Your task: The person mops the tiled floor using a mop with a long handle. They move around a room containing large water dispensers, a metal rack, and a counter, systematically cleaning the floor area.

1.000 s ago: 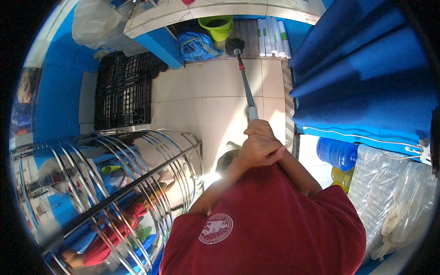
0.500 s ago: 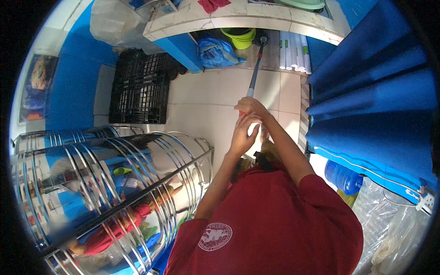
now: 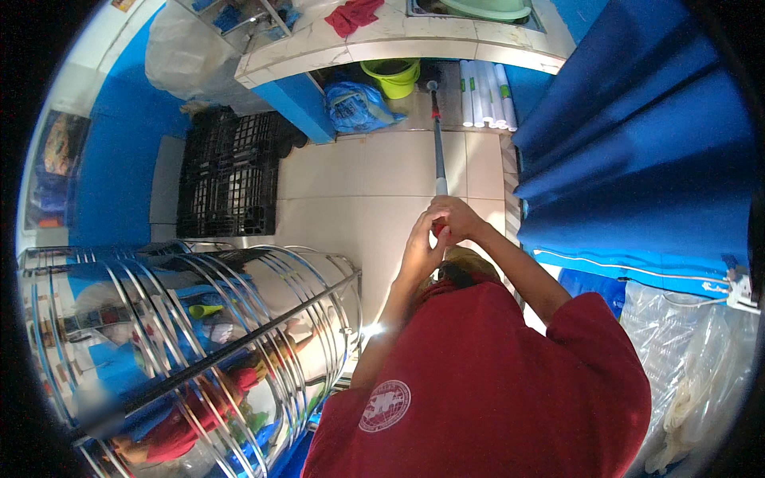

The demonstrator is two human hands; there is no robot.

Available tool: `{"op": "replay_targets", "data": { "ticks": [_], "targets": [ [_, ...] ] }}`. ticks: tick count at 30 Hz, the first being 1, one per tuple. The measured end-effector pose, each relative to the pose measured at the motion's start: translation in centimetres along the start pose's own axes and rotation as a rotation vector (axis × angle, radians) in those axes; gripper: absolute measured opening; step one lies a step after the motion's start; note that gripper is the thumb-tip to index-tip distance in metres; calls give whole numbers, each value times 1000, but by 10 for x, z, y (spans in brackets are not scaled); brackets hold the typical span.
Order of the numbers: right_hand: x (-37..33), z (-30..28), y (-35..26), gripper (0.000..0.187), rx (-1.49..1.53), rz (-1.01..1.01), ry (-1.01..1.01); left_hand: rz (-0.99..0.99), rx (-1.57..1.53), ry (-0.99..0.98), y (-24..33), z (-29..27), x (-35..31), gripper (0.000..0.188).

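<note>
A long grey pole point(image 3: 440, 155) with a red joint slants away from me to the shaded floor under the counter. What is fixed to its far end is too dark to make out. My right hand point(image 3: 460, 216) wraps round the pole near its close end. Just below, my left hand point(image 3: 420, 248) closes about the red grip point(image 3: 438, 229), its fingers against the right hand. The palms hide part of the grip.
Under the tiled counter point(image 3: 382, 52) stand a yellow-green bucket point(image 3: 398, 86), a blue bag point(image 3: 360, 108) and several white tubes point(image 3: 488, 103). At left are a black plastic pallet point(image 3: 227, 175) and a shiny steel rack point(image 3: 319, 299). A blue curtain point(image 3: 637, 159) hangs right.
Both hands have drawn the pole toward me. The left hand's fingers have closed further round the red grip. The view has shifted slightly right.
</note>
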State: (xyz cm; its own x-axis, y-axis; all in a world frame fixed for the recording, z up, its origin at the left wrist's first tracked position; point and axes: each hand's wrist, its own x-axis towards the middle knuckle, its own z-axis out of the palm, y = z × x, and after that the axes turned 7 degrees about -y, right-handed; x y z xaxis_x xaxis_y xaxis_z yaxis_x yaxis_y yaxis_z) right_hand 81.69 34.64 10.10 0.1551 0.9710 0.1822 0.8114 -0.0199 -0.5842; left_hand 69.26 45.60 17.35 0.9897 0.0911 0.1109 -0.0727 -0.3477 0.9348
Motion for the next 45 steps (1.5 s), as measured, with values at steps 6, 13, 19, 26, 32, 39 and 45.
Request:
{"op": "replay_targets", "data": {
  "ticks": [6, 13, 19, 26, 32, 39, 45],
  "targets": [
    [27, -37, -96, 23, 94, 17, 187, 288, 141, 70, 76, -32, -15, 24],
    [26, -44, -137, 21, 12, 187, 27, 578, -13, -23, 90, -29, -21, 23],
    [0, -30, -104, 29, 12, 9, 201, 758, 6, 22, 49, -2, -17, 11],
    [23, -36, 3, 16, -77, -132, 246, 539, 13, 115, -3, 14, 48, 19],
    [44, -82, 108, 30, 162, -18, 247, 186, -22, 155, -18, 27, 137, 25],
    [82, -92, 202, 26, -3, 84, 200, 39, -37, 239, -21, 12, 164, 28],
    [117, -77, 242, 29, 84, 47, 198, -41, -30, 444, -30, -2, 156, 25]
  ]
}}
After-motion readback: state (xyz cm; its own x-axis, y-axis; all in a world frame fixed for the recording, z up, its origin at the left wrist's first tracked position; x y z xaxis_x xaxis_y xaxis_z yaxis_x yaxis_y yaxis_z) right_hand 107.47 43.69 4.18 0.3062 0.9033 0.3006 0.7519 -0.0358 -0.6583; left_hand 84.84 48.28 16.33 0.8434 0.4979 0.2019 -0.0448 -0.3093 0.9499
